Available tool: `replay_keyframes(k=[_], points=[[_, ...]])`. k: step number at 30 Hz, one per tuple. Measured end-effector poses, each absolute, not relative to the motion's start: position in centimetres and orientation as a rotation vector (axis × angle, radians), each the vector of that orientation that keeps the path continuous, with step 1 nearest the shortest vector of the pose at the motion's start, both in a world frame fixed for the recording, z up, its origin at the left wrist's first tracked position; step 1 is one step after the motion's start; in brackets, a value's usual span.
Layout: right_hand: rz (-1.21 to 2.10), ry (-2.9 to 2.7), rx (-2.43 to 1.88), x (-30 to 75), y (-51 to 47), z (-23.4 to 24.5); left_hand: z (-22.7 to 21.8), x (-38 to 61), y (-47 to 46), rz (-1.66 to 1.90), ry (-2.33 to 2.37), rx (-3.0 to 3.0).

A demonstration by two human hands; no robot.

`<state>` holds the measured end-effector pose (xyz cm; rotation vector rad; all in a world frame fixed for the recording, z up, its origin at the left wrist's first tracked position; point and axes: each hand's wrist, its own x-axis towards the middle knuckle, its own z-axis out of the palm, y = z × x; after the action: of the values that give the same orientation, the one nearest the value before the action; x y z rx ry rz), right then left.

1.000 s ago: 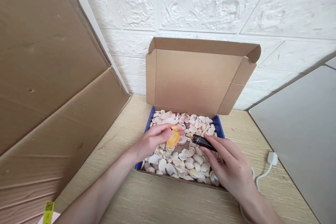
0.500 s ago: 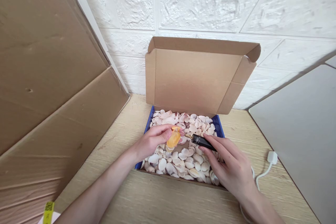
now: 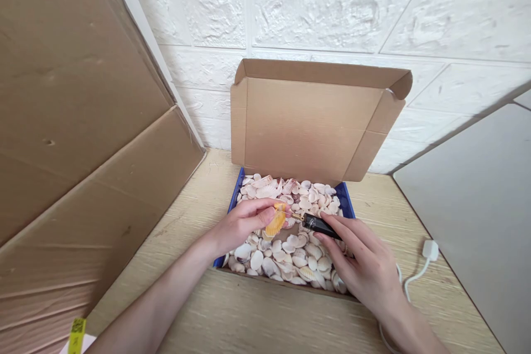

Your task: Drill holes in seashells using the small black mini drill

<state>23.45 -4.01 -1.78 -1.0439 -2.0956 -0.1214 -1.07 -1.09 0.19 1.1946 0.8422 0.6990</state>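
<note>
Desk corner (image 3: pixel 257 315), cardboard (image 3: pixel 83 149) crowding left, shell (image 3: pixel 274 224) and tool (image 3: pixel 321 225) above box (image 3: pixel 347 202)

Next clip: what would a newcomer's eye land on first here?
An open box heaped with pale shells sits mid-table, its lid standing up before the white wall. Over it, the left hand pinches an orange shell, and the right hand holds a black tool with its tip at that shell. Large cardboard sheets lean at the left.

shells (image 3: pixel 290 254) lie in box (image 3: pixel 347 200) on table (image 3: pixel 257 315), wall (image 3: pixel 332 11) behind.
</note>
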Motion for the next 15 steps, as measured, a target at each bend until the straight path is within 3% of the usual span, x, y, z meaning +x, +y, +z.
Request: replay_keyframes(k=[15], points=[[-0.129, -2.062, -0.979, 23.59, -3.93, -1.41, 0.76, -0.89, -1.11, 0.575, 0.945, 1.318]])
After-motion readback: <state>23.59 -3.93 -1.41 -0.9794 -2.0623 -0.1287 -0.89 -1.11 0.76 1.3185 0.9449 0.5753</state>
